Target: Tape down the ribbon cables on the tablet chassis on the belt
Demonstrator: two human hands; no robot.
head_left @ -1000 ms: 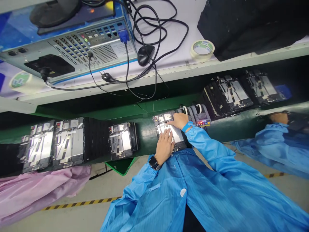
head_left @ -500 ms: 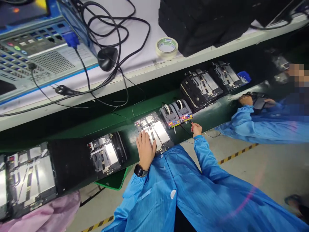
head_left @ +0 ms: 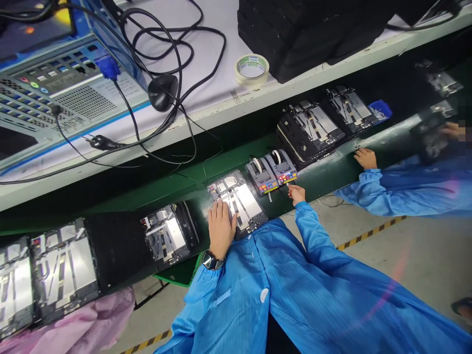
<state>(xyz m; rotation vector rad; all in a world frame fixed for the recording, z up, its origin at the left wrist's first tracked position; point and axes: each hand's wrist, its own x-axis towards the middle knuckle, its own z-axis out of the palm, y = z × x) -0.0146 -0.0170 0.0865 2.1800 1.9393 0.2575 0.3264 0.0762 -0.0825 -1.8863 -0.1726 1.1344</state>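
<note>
My left hand [head_left: 221, 226] lies with fingers stretched over the left side of an opened tablet [head_left: 245, 201], its metal inside and flat cables facing up. My right hand [head_left: 297, 194] is closed in a pinch at the front of the right tape dispenser [head_left: 282, 164]. What the fingertips grip is too small to make out. Beside it stands another tape dispenser [head_left: 261, 174], with a short pale strip of tape [head_left: 270, 196] hanging from its front. Both dispensers have lit displays and are just right of the tablet.
Opened tablets lie along the green bench, including a left stack [head_left: 165, 236] and a right stack [head_left: 313, 128]. A shelf edge [head_left: 221, 105] runs behind, bearing a tape roll [head_left: 251, 69], cables and a computer case [head_left: 73, 93]. A co-worker's hand [head_left: 366, 158] rests at the right.
My right hand has shifted slightly left, its fingertips now at the dispenser's front. My left hand stays on the tablet. The far-left tablets appear further right. The co-worker's hands have moved apart.
</note>
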